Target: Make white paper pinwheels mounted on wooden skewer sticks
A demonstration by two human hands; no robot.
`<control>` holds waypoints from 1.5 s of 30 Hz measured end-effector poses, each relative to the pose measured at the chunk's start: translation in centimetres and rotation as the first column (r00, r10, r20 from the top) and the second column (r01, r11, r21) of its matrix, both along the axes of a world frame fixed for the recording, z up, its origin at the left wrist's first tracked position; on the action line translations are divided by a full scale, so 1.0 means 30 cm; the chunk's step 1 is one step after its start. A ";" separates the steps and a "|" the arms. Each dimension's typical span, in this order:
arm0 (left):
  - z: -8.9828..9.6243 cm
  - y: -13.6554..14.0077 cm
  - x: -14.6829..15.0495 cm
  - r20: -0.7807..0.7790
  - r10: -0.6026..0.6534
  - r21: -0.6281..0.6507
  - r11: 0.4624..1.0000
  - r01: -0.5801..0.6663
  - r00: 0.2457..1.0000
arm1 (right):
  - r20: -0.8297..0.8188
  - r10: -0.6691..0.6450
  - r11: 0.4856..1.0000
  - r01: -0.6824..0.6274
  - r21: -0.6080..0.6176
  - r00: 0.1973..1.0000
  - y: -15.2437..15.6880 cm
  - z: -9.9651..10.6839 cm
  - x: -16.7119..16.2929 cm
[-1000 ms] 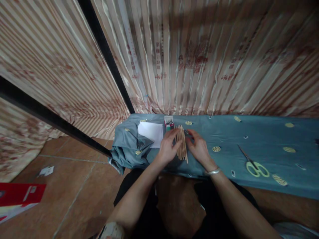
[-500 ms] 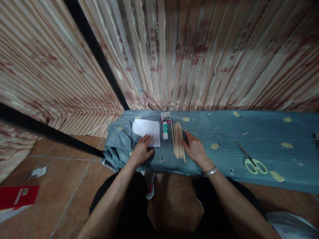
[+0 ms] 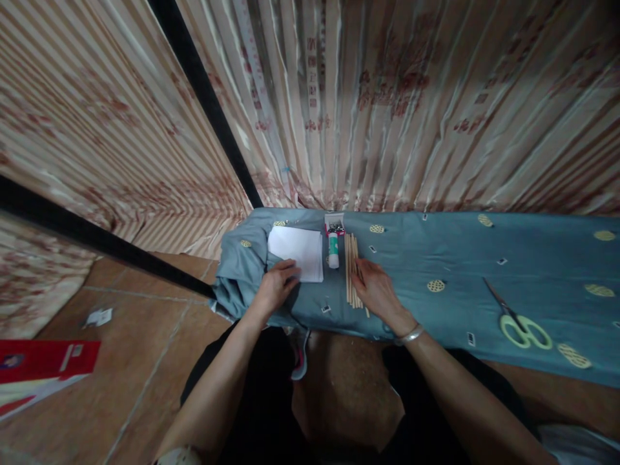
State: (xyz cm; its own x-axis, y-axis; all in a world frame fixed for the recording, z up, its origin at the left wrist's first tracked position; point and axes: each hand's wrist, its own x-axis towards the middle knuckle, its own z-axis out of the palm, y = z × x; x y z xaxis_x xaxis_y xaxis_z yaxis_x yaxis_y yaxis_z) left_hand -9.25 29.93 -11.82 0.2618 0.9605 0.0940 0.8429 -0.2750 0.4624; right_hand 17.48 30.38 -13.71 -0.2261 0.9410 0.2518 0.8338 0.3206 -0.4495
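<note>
I cannot tell if left hand [image 3: 275,288] or right hand [image 3: 378,289] grips; nudged, sticks [image 3: 349,271] by the latter may roll.

No wording legible, column of characters [image 3: 312,72] printed on curtain [image 3: 387,148], too blurred to be read, green label [image 3: 333,245] seen on white tube [image 3: 333,261], small rectangular marks [image 3: 471,339] printed on blue cloth [image 3: 411,258], unreadable.

Versus a second ago, your left hand [image 3: 277,284] has moved off the wooden sticks [image 3: 349,268] to the near edge of the white paper [image 3: 298,248], fully uncovering the glue stick [image 3: 333,250], while your right hand [image 3: 376,287] has shifted in over the sticks' right side.
</note>
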 end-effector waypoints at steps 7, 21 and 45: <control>-0.001 0.003 0.014 -0.107 -0.021 0.099 0.995 0.031 0.994 | 0.029 0.012 1.000 -0.013 0.017 0.999 -0.004 -0.002 0.001; 0.003 -0.037 -0.073 -0.173 0.105 0.178 0.981 -0.074 0.979 | 0.056 0.019 0.997 -0.023 0.077 0.998 -0.002 -0.023 0.009; 0.011 0.010 0.056 -0.245 -0.097 0.106 0.986 0.126 0.965 | 0.156 0.019 0.997 -0.030 0.069 0.988 -0.008 0.007 -0.002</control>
